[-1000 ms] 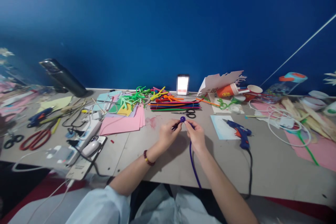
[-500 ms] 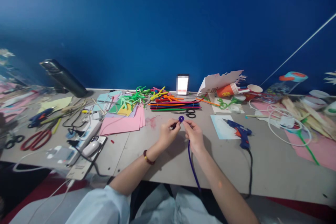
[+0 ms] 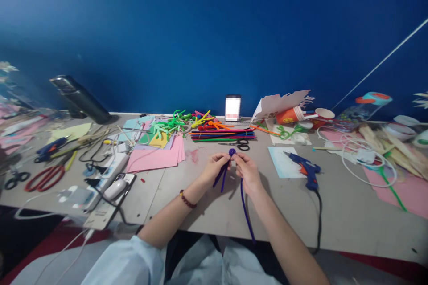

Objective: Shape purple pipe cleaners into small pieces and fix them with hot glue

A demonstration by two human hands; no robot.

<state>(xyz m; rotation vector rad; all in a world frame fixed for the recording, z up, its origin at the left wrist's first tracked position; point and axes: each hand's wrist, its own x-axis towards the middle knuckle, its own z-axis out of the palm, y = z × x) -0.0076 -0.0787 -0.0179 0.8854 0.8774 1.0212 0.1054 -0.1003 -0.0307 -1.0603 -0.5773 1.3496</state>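
Observation:
Between my fingertips is a purple pipe cleaner [image 3: 246,209], wound into a small coil at its top. Its long tail hangs below my right hand [image 3: 248,170], which pinches the coil from the right. My left hand [image 3: 216,167] grips the same coil from the left, thumb and fingers pressed together. Two shorter purple ends dangle beside the left palm; whether they belong to the same piece I cannot tell. Just beyond the coil lie black-handled scissors [image 3: 242,144] and a bundle of coloured pipe cleaners [image 3: 222,135].
A blue glue gun [image 3: 309,171] with its cord lies right of my hands, partly on a pale blue sheet [image 3: 279,167]. Pink paper [image 3: 154,160], a white power strip [image 3: 110,176], a phone [image 3: 100,216] and red-handled scissors [image 3: 45,178] are at left. A lit screen [image 3: 233,109] stands against the wall.
The purple ends beside my left palm now hang down in view, where they were hidden before. Both hands stay in nearly the same place, still on the coil.

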